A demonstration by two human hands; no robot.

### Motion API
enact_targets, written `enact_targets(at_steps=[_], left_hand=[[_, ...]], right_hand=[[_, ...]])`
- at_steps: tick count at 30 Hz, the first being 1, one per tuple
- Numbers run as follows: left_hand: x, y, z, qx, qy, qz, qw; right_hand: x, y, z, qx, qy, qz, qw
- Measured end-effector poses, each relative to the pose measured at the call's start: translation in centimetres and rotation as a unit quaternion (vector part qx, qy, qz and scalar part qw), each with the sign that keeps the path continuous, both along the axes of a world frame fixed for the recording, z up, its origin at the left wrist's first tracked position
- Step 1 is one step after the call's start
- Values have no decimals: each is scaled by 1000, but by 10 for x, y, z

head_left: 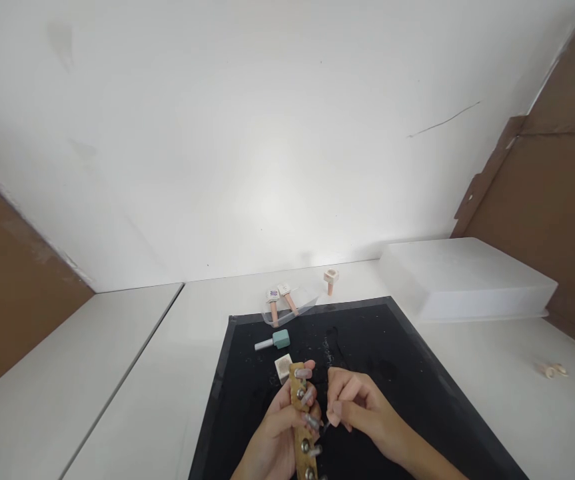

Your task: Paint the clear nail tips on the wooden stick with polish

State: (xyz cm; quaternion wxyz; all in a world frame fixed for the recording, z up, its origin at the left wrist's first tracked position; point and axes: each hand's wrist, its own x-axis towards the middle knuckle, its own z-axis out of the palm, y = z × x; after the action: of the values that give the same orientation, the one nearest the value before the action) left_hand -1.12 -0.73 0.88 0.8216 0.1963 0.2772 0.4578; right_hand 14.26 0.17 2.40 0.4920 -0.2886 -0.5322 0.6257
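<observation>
My left hand (280, 427) is wrapped round a yellowish strip (300, 437) with round metal studs and several nail-shaped tips on it. Close to its right side, my right hand (354, 403) pinches something thin and dark, too small to make out, whose end is near one of the tips. Beyond the strip, a white square-topped block (284, 367) lies on the black mat (367, 333). A green bottle with a white cap (281, 339) rests on its side farther back.
Behind the mat, a clear tray (307, 307) holds two bottles with pinkish caps (274, 313). Another such bottle (331, 280) stands to its right. A white bin (487, 293) and small beige pieces (550, 369) are at the right. Brown panels flank the white wall.
</observation>
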Motion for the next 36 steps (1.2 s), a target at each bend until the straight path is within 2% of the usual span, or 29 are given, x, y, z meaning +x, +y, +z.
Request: enact_targets(at_steps=[10,16,23,28,36], left_hand=[[-2,0,4,-25,6,3,1000],[-1,0,4,-32,9,10,999],[-1,1,6,-47,23,7,999],[0,0,4,-41,18,11,999],[0,0,2,-18,0,4,1000]], right_hand=[[0,3,-4,66,10,5,998],[0,3,0,64,-11,15,998],[3,2,-6,90,-15,13,996],[3,2,-6,89,-8,22,996],[2,2,-4,49,-4,23,999]])
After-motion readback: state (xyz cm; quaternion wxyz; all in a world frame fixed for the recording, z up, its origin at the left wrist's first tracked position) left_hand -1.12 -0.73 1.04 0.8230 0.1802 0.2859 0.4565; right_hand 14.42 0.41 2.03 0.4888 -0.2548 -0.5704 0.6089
